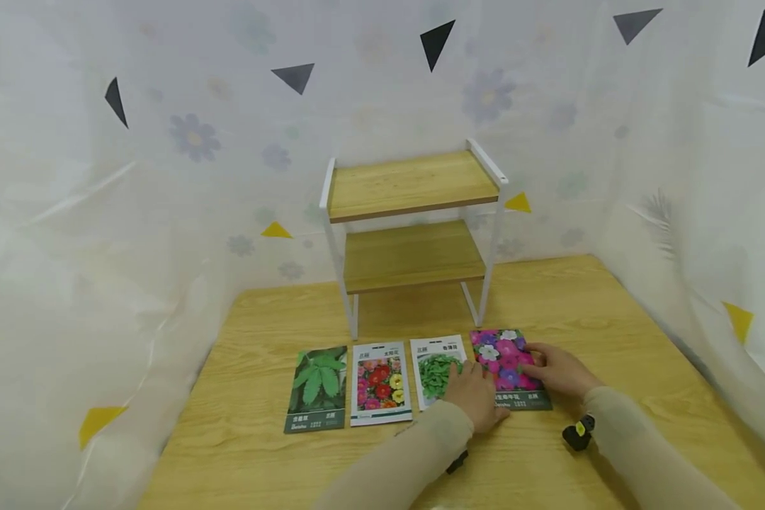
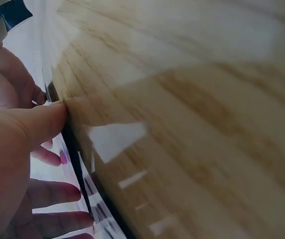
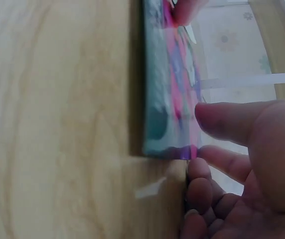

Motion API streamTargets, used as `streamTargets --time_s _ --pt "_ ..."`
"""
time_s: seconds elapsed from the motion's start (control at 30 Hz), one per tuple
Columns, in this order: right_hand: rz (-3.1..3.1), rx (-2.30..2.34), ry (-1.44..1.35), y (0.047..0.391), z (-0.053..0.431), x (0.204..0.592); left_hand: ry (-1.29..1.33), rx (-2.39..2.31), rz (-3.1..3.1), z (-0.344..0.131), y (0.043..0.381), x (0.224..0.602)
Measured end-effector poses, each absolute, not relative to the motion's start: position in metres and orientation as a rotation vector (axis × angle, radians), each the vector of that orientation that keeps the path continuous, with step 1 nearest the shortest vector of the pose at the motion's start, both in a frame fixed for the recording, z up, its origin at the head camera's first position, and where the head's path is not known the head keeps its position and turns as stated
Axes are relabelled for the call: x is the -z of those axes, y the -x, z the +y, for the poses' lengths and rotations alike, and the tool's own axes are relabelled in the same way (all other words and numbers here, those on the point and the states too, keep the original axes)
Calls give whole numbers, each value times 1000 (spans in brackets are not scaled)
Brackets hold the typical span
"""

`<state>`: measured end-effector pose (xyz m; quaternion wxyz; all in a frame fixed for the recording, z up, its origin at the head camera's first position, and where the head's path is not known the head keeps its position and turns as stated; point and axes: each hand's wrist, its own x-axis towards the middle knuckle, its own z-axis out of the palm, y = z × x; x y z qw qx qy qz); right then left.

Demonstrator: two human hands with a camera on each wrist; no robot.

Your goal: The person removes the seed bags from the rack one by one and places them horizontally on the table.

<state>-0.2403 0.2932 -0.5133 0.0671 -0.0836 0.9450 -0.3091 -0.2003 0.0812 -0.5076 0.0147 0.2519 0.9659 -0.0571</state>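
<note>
Four seed packets lie in a row on the wooden table. At the right end is a packet with pink and purple flowers (image 1: 507, 360). My left hand (image 1: 474, 397) rests between it and the packet with green leaves (image 1: 435, 375), fingers extended over its left side. My right hand (image 1: 561, 368) touches its right edge with thumb and forefinger. In the right wrist view, the thumb (image 3: 222, 117) lies against the flower packet (image 3: 172, 114), with the other fingers curled beside its corner. Further left are a packet with mixed flowers (image 1: 380, 382) and a dark green leaf packet (image 1: 316, 389).
A two-tier wooden shelf (image 1: 414, 185) with white metal legs stands behind the packets. Pale curtains (image 1: 197, 212) with flowers and triangles surround the table (image 1: 229, 453) at the back and sides. A black strap device (image 1: 578, 433) is on the right wrist.
</note>
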Motion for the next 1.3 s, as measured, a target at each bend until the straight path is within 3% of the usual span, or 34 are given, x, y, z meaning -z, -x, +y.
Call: streamTargets --time_s 1.3 --pt "2835 860 265 243 295 520 -817 239 2960 84 201 504"
